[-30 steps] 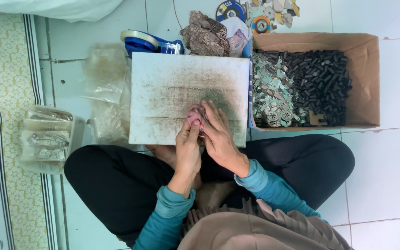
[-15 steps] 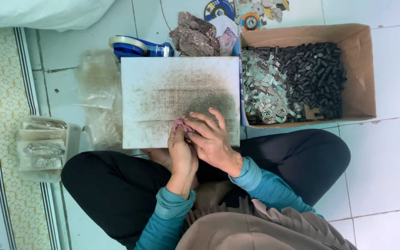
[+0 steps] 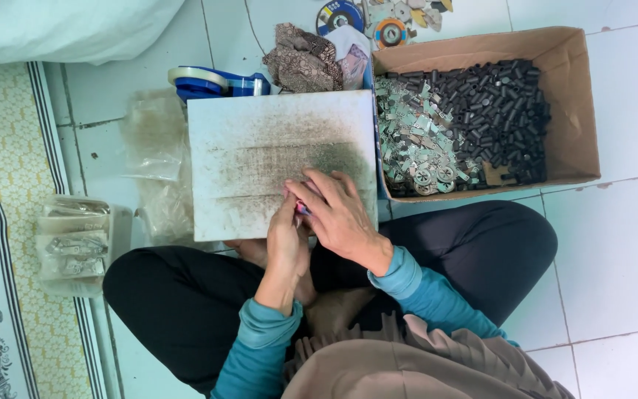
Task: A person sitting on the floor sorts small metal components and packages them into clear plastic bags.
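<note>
Nearest to us we sit cross-legged on the tiled floor [image 3: 614, 244], dark trousers and teal sleeves [image 3: 407, 284] low in view, with both hands brought together over the near edge of a white board [image 3: 260, 133] that rests across our lap. Our left hand [image 3: 286, 240] is curled narrow, fingertips pinched around a small pinkish piece [image 3: 302, 210] that barely shows between the fingers; our right hand [image 3: 345, 218] lies over it, fingers loosely bent and touching the same piece, so we cannot tell exactly how it is gripped underneath. The piece sits at the board's lower edge, just above our knees. To do this well, we judge it best to keep both wrists braced against the board and press squarely, since the piece is tiny and mostly hidden by our own fingers. The board is smudged dark grey in bands across its middle. To the left, on the floor beside a patterned mat [image 3: 1, 222], lie clear plastic bags [image 3: 75, 240], some packed with small metal parts. Beyond the board are a blue tape dispenser [image 3: 212, 81] and a crumpled brown cloth [image 3: 304, 63]. To the right stands a cardboard box [image 3: 574, 111], holding flat silvery metal pieces [image 3: 415, 140] on its left side and short black tubes [image 3: 496, 111] on its right, within easy reach of our right hand.
</note>
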